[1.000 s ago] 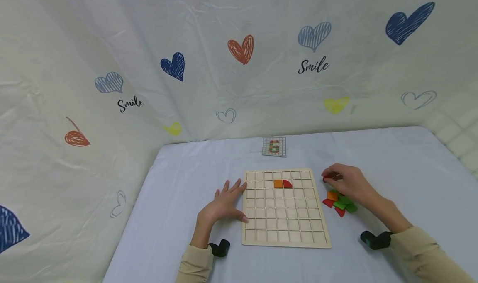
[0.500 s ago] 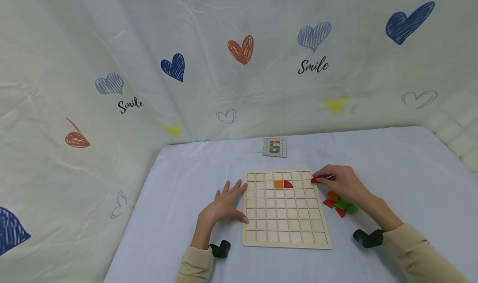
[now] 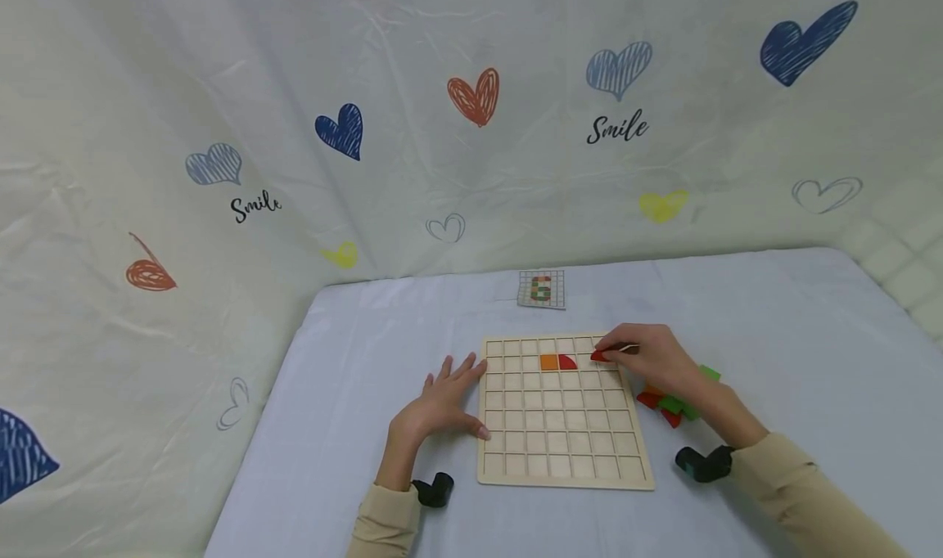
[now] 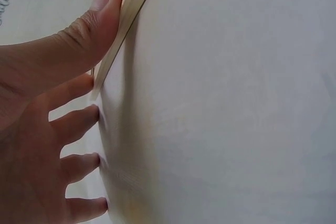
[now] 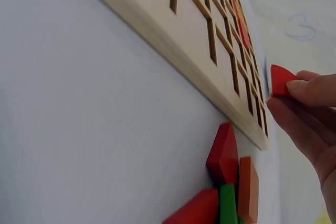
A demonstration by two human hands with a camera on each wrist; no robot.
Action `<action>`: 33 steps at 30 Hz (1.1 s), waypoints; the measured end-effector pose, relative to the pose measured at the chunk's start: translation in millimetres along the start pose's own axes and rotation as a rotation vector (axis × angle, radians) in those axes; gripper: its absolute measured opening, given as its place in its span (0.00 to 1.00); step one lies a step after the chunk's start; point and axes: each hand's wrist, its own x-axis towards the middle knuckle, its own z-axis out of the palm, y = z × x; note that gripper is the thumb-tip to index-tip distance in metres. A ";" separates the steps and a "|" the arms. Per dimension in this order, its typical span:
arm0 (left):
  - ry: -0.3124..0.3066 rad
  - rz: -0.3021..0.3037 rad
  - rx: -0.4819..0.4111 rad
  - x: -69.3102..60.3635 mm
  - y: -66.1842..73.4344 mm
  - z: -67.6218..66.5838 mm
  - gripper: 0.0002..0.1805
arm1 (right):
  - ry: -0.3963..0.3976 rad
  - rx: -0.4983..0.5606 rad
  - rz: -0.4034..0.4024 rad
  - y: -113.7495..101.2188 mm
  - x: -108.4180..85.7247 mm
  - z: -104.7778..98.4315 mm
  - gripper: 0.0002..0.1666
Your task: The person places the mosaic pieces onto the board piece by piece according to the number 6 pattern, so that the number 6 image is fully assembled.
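Observation:
A wooden grid board (image 3: pixel 545 468) lies on the white-covered table. In one of its upper rows sit an orange square piece (image 3: pixel 548 362) and a red quarter-round piece (image 3: pixel 566 362), side by side. My right hand (image 3: pixel 648 357) pinches another red piece (image 5: pixel 281 80) between thumb and fingers, over the board's upper right part. With fingers spread, my left hand (image 3: pixel 440 401) rests at the board's left edge; the left wrist view shows its thumb (image 4: pixel 105 14) against the wooden side and the other fingertips down on the cloth.
Right of the board lies a pile of loose red, green and orange pieces (image 3: pixel 670 404), partly hidden by my right forearm. Behind the board is a small pattern card (image 3: pixel 541 289) with a coloured figure on a grid. A printed curtain (image 3: pixel 516 182) hangs behind the table.
My right hand has moved left with the red piece, from beside the pile to over the board. The left hand has stayed at the board's edge.

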 end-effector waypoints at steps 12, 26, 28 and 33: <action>0.001 -0.015 -0.009 -2.7 -1.1 0.8 0.61 | -0.021 0.045 -0.030 -9.9 14.2 16.8 0.10; 0.015 -0.008 -0.013 -2.0 0.8 0.5 0.61 | -0.068 0.046 -0.018 -24.6 29.3 29.7 0.08; 0.019 -0.005 -0.018 -1.4 0.8 0.6 0.61 | -0.076 0.060 -0.013 -26.5 31.2 31.4 0.07; 0.031 -0.002 -0.006 -0.2 0.3 2.6 0.61 | -0.099 0.078 -0.019 -30.6 36.2 37.1 0.07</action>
